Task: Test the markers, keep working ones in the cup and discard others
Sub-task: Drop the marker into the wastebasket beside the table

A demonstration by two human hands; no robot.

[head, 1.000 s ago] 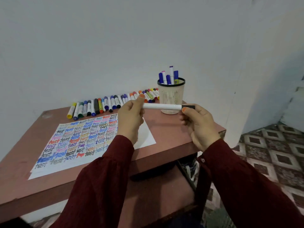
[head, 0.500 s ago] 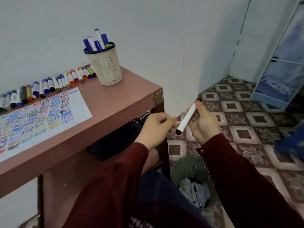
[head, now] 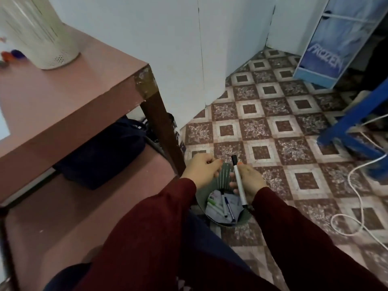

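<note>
White marker (head: 238,181) held over the bin (head: 225,175): discard step in hand, release not yet made.
The right hand (head: 251,182) grips the marker, black cap at 12 o'clock, lower end aimed into the green bin on the floor. The left hand (head: 202,166) sits at 9 o'clock of the marker, near the rim, fingers curled; whether it holds anything cannot be told. Pens (head: 226,206) already lie in the bin. The cup (head: 42,38) stands on the table (head: 73,91) at 10 o'clock; blurred markers (head: 12,54) beside it suggest testing remains.
</note>
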